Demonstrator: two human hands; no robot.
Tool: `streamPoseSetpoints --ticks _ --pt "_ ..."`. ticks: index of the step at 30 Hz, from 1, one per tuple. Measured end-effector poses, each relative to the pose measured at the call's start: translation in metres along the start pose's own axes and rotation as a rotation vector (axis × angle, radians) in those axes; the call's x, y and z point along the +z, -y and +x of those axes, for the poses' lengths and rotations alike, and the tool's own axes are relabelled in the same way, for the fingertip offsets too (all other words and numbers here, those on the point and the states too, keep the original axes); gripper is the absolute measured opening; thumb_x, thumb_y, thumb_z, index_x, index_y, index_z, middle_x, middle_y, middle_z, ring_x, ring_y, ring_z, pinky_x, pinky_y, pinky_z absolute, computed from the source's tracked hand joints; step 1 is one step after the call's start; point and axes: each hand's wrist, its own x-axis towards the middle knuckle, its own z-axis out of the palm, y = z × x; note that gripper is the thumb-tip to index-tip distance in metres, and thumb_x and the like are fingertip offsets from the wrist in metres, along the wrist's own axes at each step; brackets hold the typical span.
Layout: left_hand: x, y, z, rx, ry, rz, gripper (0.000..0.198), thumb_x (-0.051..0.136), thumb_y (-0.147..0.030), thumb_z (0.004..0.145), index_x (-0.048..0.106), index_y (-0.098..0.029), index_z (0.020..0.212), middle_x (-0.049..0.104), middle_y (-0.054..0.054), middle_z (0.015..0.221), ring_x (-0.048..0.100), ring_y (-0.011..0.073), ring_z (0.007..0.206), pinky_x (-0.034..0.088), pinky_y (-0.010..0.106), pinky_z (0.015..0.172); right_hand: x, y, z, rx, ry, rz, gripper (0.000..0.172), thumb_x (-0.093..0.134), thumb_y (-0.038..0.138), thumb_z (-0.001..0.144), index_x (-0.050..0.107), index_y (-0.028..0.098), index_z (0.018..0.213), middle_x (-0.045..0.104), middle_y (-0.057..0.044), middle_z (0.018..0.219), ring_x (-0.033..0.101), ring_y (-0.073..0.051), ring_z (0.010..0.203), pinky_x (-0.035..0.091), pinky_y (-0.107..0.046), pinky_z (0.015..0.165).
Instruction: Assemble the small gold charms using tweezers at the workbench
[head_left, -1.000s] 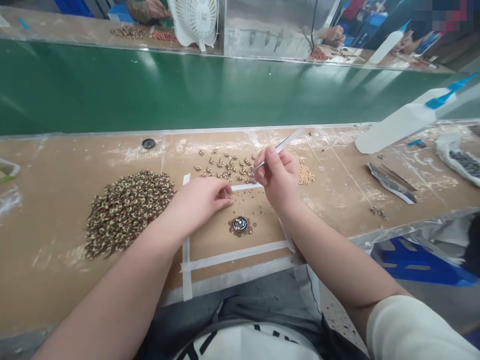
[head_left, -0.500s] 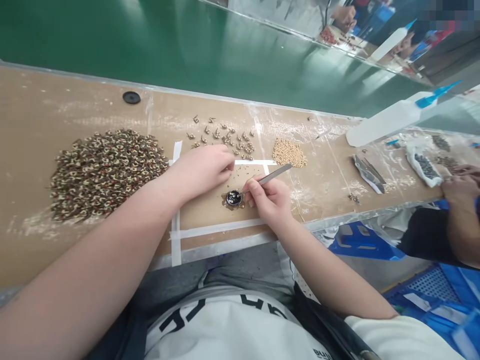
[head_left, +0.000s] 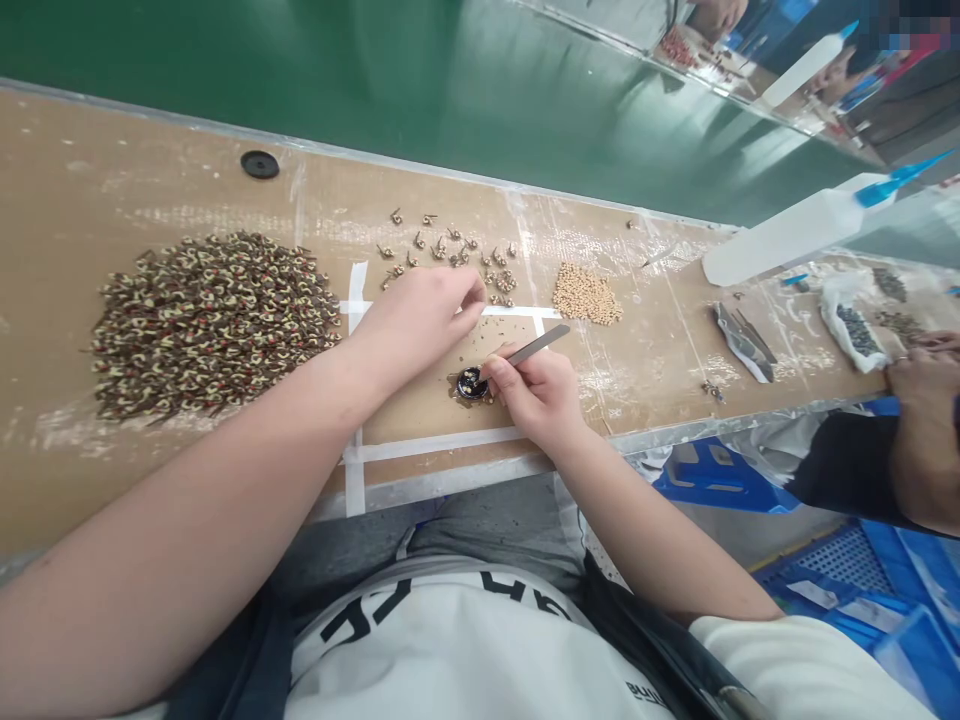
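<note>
My right hand (head_left: 541,395) grips metal tweezers (head_left: 538,345), their tip in a small round black dish (head_left: 472,383) that holds a few pale beads. My left hand (head_left: 427,315) hovers behind and left of the dish, fingers curled down; its fingertips are mostly hidden, and so is anything between them. Just beyond it lie scattered small brown pieces with pins (head_left: 439,250). A big heap of brown, cream and red pieces (head_left: 214,325) spreads to the left. Behind my right hand is a pile of tan beads (head_left: 587,294).
A black disc (head_left: 260,165) lies at the back left. On the right stand a white bottle with a blue nozzle (head_left: 787,235), a small pouch (head_left: 742,342) with tools and a bag of dark pieces (head_left: 853,325). Another person's hands (head_left: 919,370) are at the far right.
The view has shifted slightly, so the table sits higher in it. My left hand has moved a little right and its fingers are more bent. The tweezers' tip has gone deeper over the dish.
</note>
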Motion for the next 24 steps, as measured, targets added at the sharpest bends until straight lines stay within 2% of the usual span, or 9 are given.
streamPoseSetpoints --ticks 3,5,9,12,17,20,24 --pt "0.006 0.006 0.002 -0.008 -0.011 -0.16 0.015 0.065 -0.025 0.102 0.079 -0.021 0.107 0.082 0.004 0.104 0.071 0.0232 0.095 0.051 0.037 0.093 0.001 0.002 -0.002 0.01 0.001 0.011 0.045 0.06 0.053 0.111 0.074 0.022 0.081 0.071 -0.002 0.067 0.067 -0.018 0.065 0.053 -0.033 0.068" --pt "0.009 0.009 0.002 -0.011 0.004 -0.221 0.015 0.069 -0.026 0.1 0.082 -0.022 0.107 0.083 0.003 0.102 0.071 0.0214 0.089 0.052 0.036 0.09 0.001 0.001 -0.001 0.07 -0.019 0.068 0.047 0.062 0.056 0.11 0.074 0.022 0.08 0.069 -0.001 0.064 0.064 -0.016 0.06 0.051 -0.032 0.064" --pt "0.011 0.013 0.003 -0.059 0.071 -0.342 0.014 0.074 -0.029 0.097 0.085 -0.025 0.106 0.085 0.001 0.1 0.067 0.0145 0.063 0.054 0.034 0.075 -0.004 -0.01 0.012 0.22 -0.154 0.355 0.049 0.066 0.062 0.106 0.07 0.022 0.078 0.062 0.002 0.059 0.053 -0.011 0.046 0.044 -0.028 0.05" --pt "0.011 0.015 0.004 -0.086 0.096 -0.385 0.015 0.076 -0.032 0.095 0.085 -0.026 0.106 0.086 0.0 0.101 0.067 0.013 0.058 0.055 0.033 0.071 -0.009 -0.021 0.033 0.233 -0.245 0.523 0.047 0.071 0.063 0.103 0.068 0.023 0.079 0.06 0.004 0.06 0.05 -0.009 0.044 0.041 -0.026 0.046" --pt "0.014 0.018 0.007 -0.115 0.096 -0.407 0.022 0.079 -0.032 0.093 0.083 -0.027 0.114 0.086 0.002 0.105 0.073 0.0148 0.064 0.059 0.033 0.072 -0.009 -0.03 0.055 0.245 -0.278 0.476 0.051 0.073 0.071 0.098 0.068 0.023 0.08 0.061 0.004 0.062 0.052 -0.009 0.044 0.044 -0.026 0.045" --pt "0.015 0.019 0.007 -0.127 0.092 -0.43 0.023 0.081 -0.033 0.091 0.082 -0.027 0.114 0.087 0.003 0.103 0.077 0.017 0.07 0.061 0.032 0.071 -0.006 -0.029 0.056 0.281 -0.273 0.427 0.054 0.07 0.075 0.097 0.068 0.024 0.082 0.063 0.003 0.063 0.055 -0.011 0.047 0.049 -0.027 0.047" --pt "0.016 0.018 0.007 -0.176 0.103 -0.474 0.024 0.082 -0.036 0.09 0.08 -0.027 0.113 0.087 0.003 0.103 0.075 0.0163 0.063 0.062 0.031 0.065 -0.005 -0.029 0.054 0.306 -0.276 0.431 0.053 0.071 0.075 0.097 0.069 0.024 0.082 0.064 0.002 0.063 0.057 -0.012 0.048 0.052 -0.028 0.048"
